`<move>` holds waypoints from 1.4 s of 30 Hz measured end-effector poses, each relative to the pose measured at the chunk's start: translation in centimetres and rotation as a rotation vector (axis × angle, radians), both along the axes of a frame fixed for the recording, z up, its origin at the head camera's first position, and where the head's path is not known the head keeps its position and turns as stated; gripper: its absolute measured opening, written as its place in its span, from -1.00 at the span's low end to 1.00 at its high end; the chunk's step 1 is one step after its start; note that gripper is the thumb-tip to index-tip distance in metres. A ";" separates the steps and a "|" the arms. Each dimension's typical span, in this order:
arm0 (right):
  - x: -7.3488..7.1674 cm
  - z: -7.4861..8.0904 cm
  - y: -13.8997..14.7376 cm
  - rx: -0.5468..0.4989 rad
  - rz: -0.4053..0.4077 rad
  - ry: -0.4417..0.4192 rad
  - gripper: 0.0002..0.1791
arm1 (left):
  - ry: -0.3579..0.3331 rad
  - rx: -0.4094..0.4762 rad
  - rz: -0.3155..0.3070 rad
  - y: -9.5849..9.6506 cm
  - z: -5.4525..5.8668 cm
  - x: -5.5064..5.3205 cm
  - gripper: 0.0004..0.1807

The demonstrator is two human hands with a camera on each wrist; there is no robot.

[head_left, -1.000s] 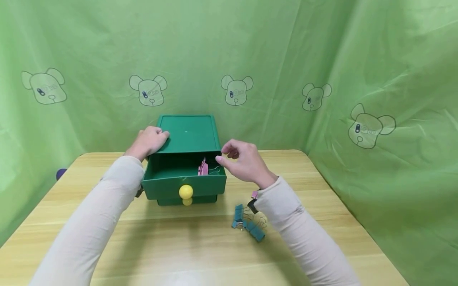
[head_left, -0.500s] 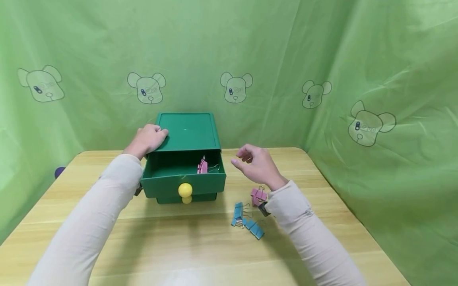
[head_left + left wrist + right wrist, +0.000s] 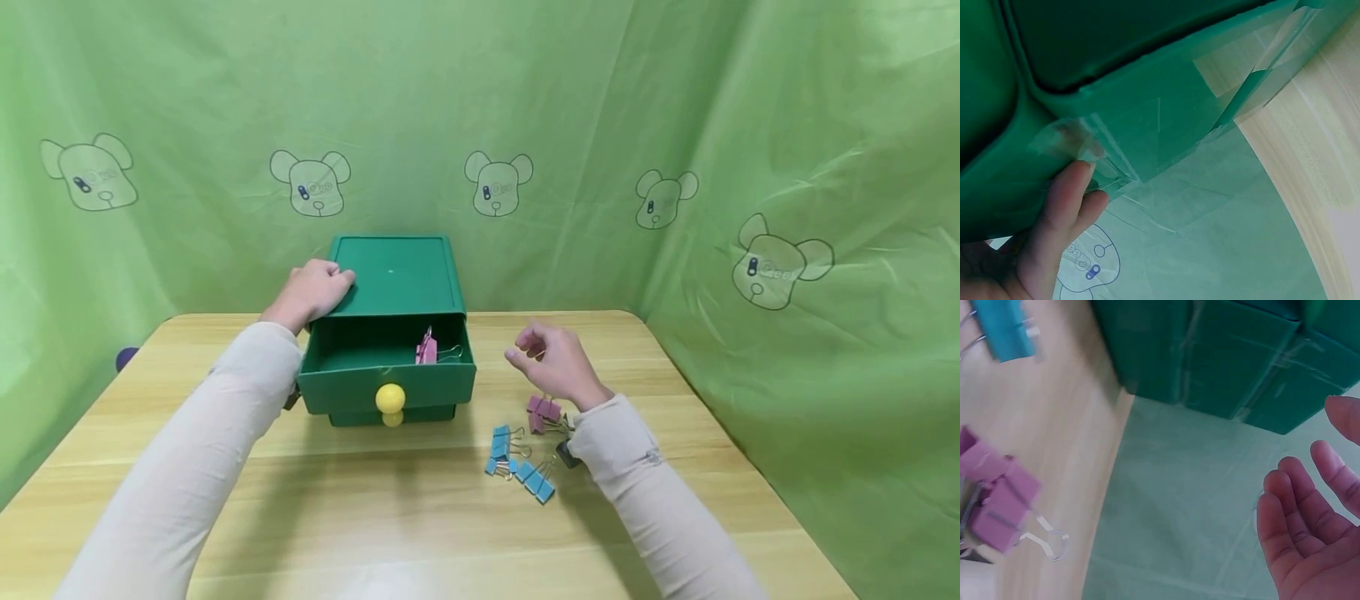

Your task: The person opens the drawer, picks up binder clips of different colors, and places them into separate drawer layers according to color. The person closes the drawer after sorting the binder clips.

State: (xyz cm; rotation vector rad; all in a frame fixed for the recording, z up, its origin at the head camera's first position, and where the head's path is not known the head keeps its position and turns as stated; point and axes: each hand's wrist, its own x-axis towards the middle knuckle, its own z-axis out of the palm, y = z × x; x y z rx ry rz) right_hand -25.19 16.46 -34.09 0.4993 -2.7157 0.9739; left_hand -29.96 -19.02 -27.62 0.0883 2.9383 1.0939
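Observation:
A green drawer unit [image 3: 397,279] stands on the table, its upper drawer [image 3: 337,393] pulled out by a yellow knob's side. Inside the drawer, toward the right, is a pink binder clip [image 3: 427,350] with wire handles. My left hand [image 3: 315,287] grips the unit's upper left edge; in the left wrist view its fingers [image 3: 1069,194] lie against the taped green side. To the right of the drawer my right hand [image 3: 557,362] hovers with loosely bent fingers and holds nothing. Below it lie pink binder clips [image 3: 542,412], blue binder clips [image 3: 500,443] and a black clip [image 3: 567,454], partly behind the sleeve.
A lower drawer [image 3: 431,414] sits pushed in beneath the upper one. The wooden table [image 3: 375,517] runs back to a green curtain [image 3: 570,100] with bear-head drawings. A purple round thing [image 3: 126,358] shows beyond the table's left edge.
My right hand has moved away from the drawer's right side, rightward and toward me, uncovering the pink and black clips. The left hand keeps its place; the pink clip stays in the drawer.

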 end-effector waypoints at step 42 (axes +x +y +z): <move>-1.8 -5.8 4.3 0.307 -0.062 -0.324 -0.58 | 0.009 0.001 -0.005 0.1 0.0 0.1 -0.56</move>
